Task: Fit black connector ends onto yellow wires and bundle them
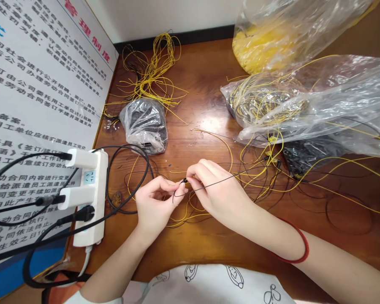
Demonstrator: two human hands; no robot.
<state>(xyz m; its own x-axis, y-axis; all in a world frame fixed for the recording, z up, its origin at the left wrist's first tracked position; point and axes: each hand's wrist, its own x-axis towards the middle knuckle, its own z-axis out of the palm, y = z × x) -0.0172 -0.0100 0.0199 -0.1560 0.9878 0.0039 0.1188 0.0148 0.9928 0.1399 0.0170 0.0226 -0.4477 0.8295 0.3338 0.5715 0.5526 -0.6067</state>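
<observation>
My left hand [156, 207] and my right hand [217, 190] meet above a wooden table [202, 101], their fingertips almost touching. Between them, both pinch a thin black wire [212, 185] with a small dark tip [184, 180] at the fingertips. The wire runs out past my right hand and loops down beside my left fingers. A tangle of loose yellow and black wires [256, 177] lies to the right of my hands, and more yellow strands [186, 215] pass beneath them. A red cord bangle [296, 249] circles my right forearm.
A white power strip [90, 196] with plugged-in black cables stands at the left, against a printed Chinese notice board [41, 84]. Further back lie a yellow wire bundle [153, 71] and several plastic bags [304, 105] holding wire.
</observation>
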